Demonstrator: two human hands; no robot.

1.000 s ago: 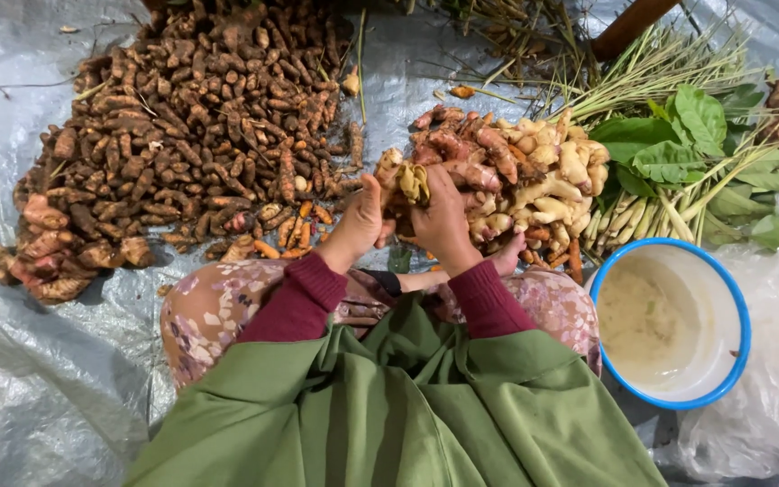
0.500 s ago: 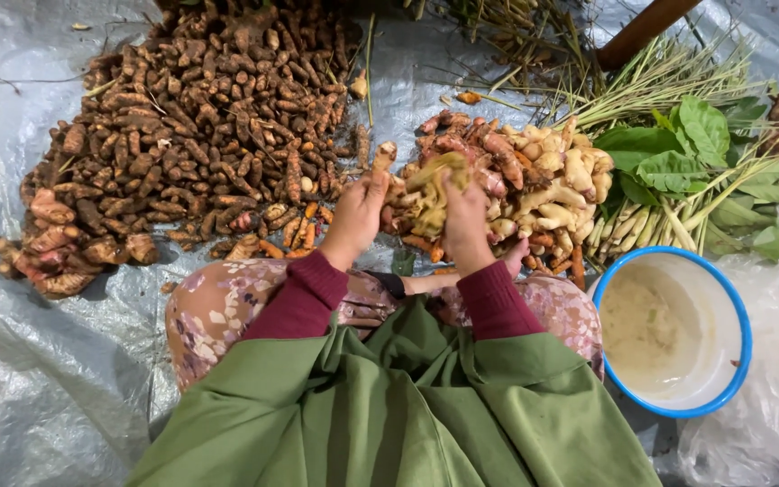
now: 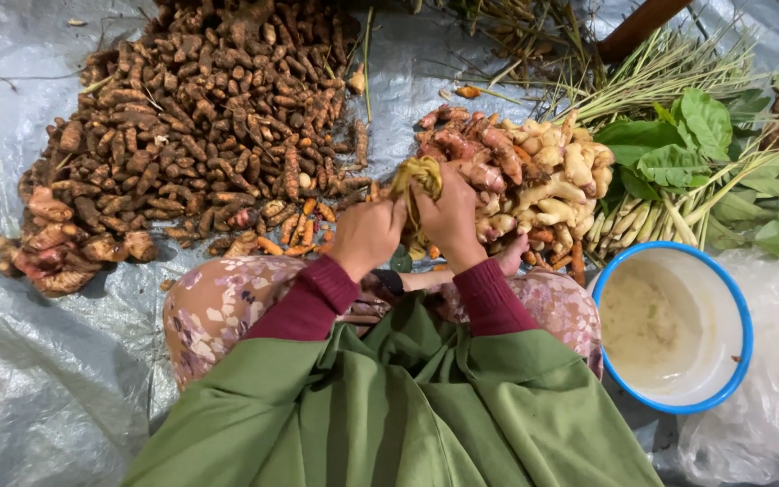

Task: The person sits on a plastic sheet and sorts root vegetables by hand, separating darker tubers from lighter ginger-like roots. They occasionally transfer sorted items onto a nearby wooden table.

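Note:
Both of my hands are raised in front of me, closed on one yellowish-green fibrous clump (image 3: pixel 418 177). My left hand (image 3: pixel 367 236) grips its lower left side and my right hand (image 3: pixel 451 216) grips its right side, fingers pressed against it. The clump sits just above the gap between a big heap of brown turmeric roots (image 3: pixel 200 126) on the left and a smaller pile of pale and pink ginger-like rhizomes (image 3: pixel 520 180) on the right. Maroon sleeves and a green cloth cover my arms and lap.
A white bowl with a blue rim (image 3: pixel 743 316) holding cloudy liquid stands at my right. Lemongrass stalks (image 3: pixel 651 216) and green leaves (image 3: pixel 678 153) lie beyond it. Grey plastic sheeting (image 3: pixel 38 379) covers the ground; a clear plastic bag (image 3: pixel 768 424) is at lower right.
My hands stayed together in front of me; the thing in them now shows as a looser, stringy clump, held slightly higher between my fingers.

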